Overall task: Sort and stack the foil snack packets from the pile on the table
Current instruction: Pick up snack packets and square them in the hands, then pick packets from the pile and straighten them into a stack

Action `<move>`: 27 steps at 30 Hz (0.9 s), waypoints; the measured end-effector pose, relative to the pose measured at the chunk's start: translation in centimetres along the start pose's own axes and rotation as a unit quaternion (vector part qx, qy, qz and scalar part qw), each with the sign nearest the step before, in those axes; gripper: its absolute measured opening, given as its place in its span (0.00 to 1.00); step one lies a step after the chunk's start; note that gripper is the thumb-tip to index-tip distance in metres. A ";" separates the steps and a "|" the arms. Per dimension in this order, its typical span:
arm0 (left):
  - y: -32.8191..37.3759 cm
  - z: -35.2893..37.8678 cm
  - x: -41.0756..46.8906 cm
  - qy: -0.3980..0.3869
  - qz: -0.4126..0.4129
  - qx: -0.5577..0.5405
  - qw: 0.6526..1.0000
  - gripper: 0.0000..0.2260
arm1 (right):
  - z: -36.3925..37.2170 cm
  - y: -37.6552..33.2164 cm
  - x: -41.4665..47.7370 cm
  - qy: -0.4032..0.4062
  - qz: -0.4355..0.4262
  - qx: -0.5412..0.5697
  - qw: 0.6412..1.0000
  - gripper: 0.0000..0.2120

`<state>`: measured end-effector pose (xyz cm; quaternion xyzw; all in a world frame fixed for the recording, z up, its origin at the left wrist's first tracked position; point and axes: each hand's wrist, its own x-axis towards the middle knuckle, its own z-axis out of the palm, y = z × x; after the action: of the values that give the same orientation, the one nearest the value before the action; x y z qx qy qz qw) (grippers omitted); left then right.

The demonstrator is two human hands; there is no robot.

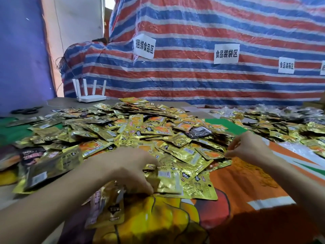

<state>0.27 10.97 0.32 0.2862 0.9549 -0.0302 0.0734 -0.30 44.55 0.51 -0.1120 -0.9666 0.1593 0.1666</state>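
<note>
Okay so the big pile (149, 131) of foil snack packets sits mid-table right in front of me, heaped highest in the middle and thinning out flat at its edges. My left hand (130, 169) is at the near edge, fingers curled down around a gold packet (169, 180) that has a barcode sticker facing up. A few loose packets (107, 208) lie under that wrist, closer to me. My right hand (249, 147) is over at the pile's right rim with its fingers bent in against the outermost packets. It's a bit blurry there, so I honestly can't tell if it's pinching one or just touching. The open room is on the near right: the orange printed cloth (237, 191) is bare between my two arms and out past the right hand. A strip of bare cloth also keeps my pile apart from a second heap (281, 124) further right. The left side is tighter, with dark packets (44, 166) spread out to the frame's edge. At the back, a bit of bare table (58, 103) shows, and a white router (91, 96) stands near the far edge, just clear of the pile. Behind it hangs a striped tarp (211, 85) with paper signs (226, 53) stuck on.
</note>
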 end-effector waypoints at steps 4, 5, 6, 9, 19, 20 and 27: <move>0.4 -0.6 0.2 0.031 0.011 0.004 0.999 0.19 | 1.9 -3.0 -0.1 -0.010 -0.052 -0.005 0.999 0.07; 0.7 -0.4 0.3 0.036 0.012 0.015 0.999 0.17 | 2.5 -3.9 -0.3 -0.018 -0.063 -0.017 0.998 0.09; 0.9 -0.3 0.3 0.042 0.014 0.017 0.999 0.15 | 3.0 -4.9 -0.6 -0.023 -0.077 -0.035 0.996 0.11; 1.0 -0.5 0.8 0.052 -0.026 -0.047 0.997 0.14 | 4.8 -7.6 -1.0 -0.019 -0.155 -0.099 0.983 0.17; 0.5 -1.6 3.2 0.091 -0.183 -0.011 0.979 0.07 | 7.5 -12.6 -0.2 -0.093 -0.192 -0.171 0.962 0.20; 0.5 -1.4 3.4 0.107 -0.190 0.005 0.976 0.05 | 7.7 -12.9 -0.1 -0.075 -0.185 -0.164 0.966 0.17; -0.4 0.2 3.3 0.135 -0.285 0.006 0.949 0.13 | 8.7 -12.1 -0.2 0.079 -0.152 -0.157 0.973 0.11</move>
<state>-2.66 12.45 -0.39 0.0039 0.9974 -0.0168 -0.0698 -5.21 30.93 -3.17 -0.0004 -0.9691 -0.0308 0.2449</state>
